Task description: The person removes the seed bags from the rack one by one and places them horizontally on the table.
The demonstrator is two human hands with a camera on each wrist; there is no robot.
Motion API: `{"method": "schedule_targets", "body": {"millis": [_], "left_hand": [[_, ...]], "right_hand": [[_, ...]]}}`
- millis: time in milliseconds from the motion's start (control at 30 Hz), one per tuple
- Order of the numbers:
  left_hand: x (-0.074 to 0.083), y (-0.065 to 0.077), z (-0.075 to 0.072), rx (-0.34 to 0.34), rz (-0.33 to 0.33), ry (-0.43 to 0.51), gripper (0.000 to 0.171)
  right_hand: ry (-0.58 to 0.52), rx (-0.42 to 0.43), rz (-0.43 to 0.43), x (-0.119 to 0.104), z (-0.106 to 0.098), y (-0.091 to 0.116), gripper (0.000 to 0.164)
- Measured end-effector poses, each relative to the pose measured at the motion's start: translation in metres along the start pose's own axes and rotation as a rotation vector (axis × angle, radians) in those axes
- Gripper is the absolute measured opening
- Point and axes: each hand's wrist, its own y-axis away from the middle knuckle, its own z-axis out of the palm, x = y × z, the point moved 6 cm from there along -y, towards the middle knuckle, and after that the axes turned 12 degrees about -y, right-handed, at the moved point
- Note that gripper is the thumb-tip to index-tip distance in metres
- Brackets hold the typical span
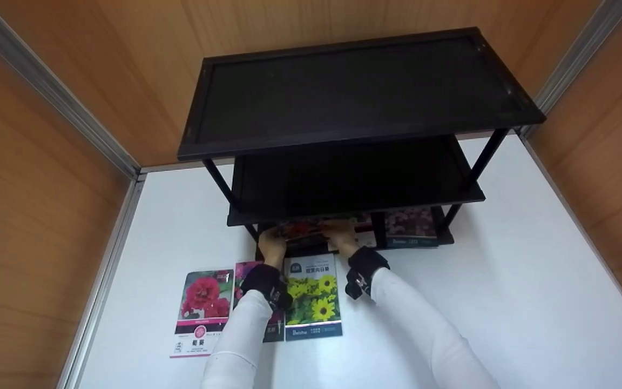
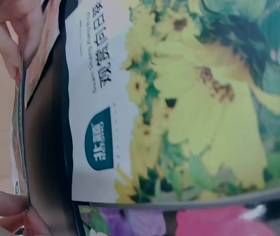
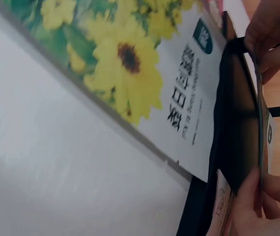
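Observation:
On the lowest tier of a black rack [image 1: 357, 178], my left hand [image 1: 272, 247] and right hand [image 1: 342, 235] pinch opposite ends of one flower seed packet [image 1: 301, 229]. The wrist views show this packet [image 2: 21, 132] nearly edge-on, thumb and fingers at its near edge. Part of it lies in shadow under the middle shelf. Just in front, a yellow sunflower packet [image 1: 312, 297] lies face up on the white table. Beside it a pink and purple flower packet [image 1: 274, 329] is partly covered by my left wrist. Another packet [image 3: 222, 201] is close by my right hand.
A red hollyhock packet [image 1: 203, 313] lies on the table [image 1: 127, 302] at the left. Purple-flower packets [image 1: 411, 227] sit in the lowest tier's right section, past a black divider [image 1: 379, 229]. Shelf edges and posts stand close above my hands. Wooden panels [image 1: 46, 216] enclose the table.

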Motion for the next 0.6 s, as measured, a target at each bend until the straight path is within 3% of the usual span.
{"method": "schedule_targets", "body": {"millis": [100, 167, 200, 267, 333, 367, 400, 433, 467, 500, 533, 567, 600], "left_hand": [[0.002, 0.001, 0.0, -0.018, -0.019, 0.006, 0.029], [-0.01, -0.002, 0.009, -0.031, -0.043, -0.027, 0.024], [-0.021, -0.005, 0.017, -0.05, -0.067, -0.056, 0.023], [-0.058, -0.016, 0.04, -0.056, -0.078, -0.095, 0.026], [-0.11, -0.031, 0.07, -0.075, -0.086, -0.117, 0.038], [-0.121, -0.033, 0.076, -0.092, -0.08, -0.109, 0.042], [-0.146, -0.041, 0.092, -0.101, -0.068, -0.105, 0.044], [-0.159, -0.045, 0.1, -0.105, -0.065, -0.1, 0.045], [-0.159, -0.044, 0.1, -0.11, -0.062, -0.088, 0.045], [-0.149, -0.039, 0.093, -0.103, -0.049, -0.075, 0.044], [-0.129, -0.029, 0.08, -0.096, -0.036, -0.058, 0.044], [-0.098, -0.017, 0.06, -0.107, -0.038, -0.037, 0.041], [-0.081, -0.01, 0.048, -0.096, -0.015, 0.01, 0.042]], "right_hand": [[-0.016, 0.08, -0.007, -0.048, 0.021, 0.027, 0.047], [-0.104, 0.118, -0.044, -0.08, 0.036, 0.044, 0.045], [-0.085, 0.149, -0.029, -0.098, 0.044, 0.055, 0.044], [-0.089, 0.156, -0.05, -0.128, 0.06, 0.074, 0.048], [-0.009, 0.167, -0.032, -0.153, 0.075, 0.091, 0.043], [0.047, 0.185, 0.0, -0.16, 0.08, 0.096, 0.044], [0.116, 0.214, 0.043, -0.169, 0.086, 0.103, 0.043], [0.12, 0.224, 0.041, -0.173, 0.089, 0.107, 0.043], [0.124, 0.241, 0.087, -0.178, 0.093, 0.113, 0.043], [0.125, 0.246, 0.097, -0.182, 0.095, 0.117, 0.034], [0.091, 0.239, 0.11, -0.18, 0.096, 0.118, 0.032], [0.047, 0.243, 0.128, -0.18, 0.098, 0.121, 0.033], [-0.004, 0.228, 0.12, -0.183, 0.1, 0.125, 0.032]]}}
